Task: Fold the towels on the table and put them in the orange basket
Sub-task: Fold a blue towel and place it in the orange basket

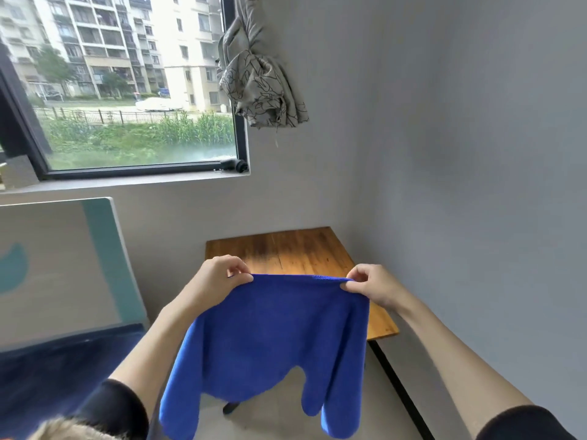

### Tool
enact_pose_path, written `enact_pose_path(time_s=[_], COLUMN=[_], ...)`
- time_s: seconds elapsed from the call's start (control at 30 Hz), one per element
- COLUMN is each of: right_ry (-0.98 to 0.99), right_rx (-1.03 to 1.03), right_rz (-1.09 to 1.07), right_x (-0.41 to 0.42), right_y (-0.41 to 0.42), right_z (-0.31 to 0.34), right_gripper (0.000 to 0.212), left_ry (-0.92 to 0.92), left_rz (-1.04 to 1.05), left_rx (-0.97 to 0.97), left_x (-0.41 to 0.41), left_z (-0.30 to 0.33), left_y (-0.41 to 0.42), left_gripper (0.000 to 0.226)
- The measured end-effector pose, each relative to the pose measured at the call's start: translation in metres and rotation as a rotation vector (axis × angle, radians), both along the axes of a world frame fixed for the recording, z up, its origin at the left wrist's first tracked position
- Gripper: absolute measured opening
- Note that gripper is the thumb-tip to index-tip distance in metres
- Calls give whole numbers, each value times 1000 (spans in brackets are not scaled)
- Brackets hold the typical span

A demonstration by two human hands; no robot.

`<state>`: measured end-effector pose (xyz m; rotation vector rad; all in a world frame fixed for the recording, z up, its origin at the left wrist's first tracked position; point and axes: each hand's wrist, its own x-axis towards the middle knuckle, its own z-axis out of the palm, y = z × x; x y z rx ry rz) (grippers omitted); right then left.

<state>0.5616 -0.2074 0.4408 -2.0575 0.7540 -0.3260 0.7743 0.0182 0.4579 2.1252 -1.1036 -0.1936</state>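
Note:
A blue towel [270,338] hangs in the air in front of me, stretched along its top edge between both hands. My left hand [222,277] pinches the top left corner. My right hand [370,282] pinches the top right corner. The towel's lower part droops in loose folds toward the floor and covers the near side of the small wooden table [286,249]. The orange basket is not in view.
The table stands in the corner against a grey wall [460,185]. A bed with a dark blue cover [57,366] and a white and teal headboard [63,265] lies at the left. A window [127,90] and a knotted curtain [260,77] are above.

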Motion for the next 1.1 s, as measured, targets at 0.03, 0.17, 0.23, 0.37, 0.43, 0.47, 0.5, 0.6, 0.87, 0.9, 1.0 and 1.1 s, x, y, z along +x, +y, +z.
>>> enact_pose_path(time_s=[0.03,0.17,0.23,0.37,0.43,0.47,0.5,0.6,0.87,0.9,1.0,1.1], right_ry=[20,80,128,267,325,350,372,398,366,376,415,506], right_rx=[-9,-73,-63,31,75,96,106,57,-352,-411,-548,-613], right_rz=[0,7,61,188,220,226,225,205,40,18,-69,-114], right_x=[8,38,51,72,80,84,88,105,187,199,239,277], right_y=[-7,-37,-51,-89,-106,-114,-122,-146,-197,-203,-223,-243], right_z=[-4,-20,-31,-49,-58,-62,-66,-75,-104,-109,-126,-147], right_gripper=[16,32,31,29,26,24,22,21,11,12,23,31], left_ry=[4,42,79,101,114,119,119,98,62,56,44,53], left_rz=[1,-6,28,160,187,186,178,118,250,274,277,169], left_rx=[76,344,398,353,351,366,387,449,448,444,448,517], left_x=[12,45,58,79,87,92,97,116,183,194,233,273], left_z=[-7,-37,-50,-69,-79,-84,-90,-104,-134,-138,-155,-173], left_y=[-2,-13,-20,-42,-53,-59,-65,-83,-127,-133,-155,-181], left_gripper=[25,19,15,19,22,22,22,15,28,29,23,15])
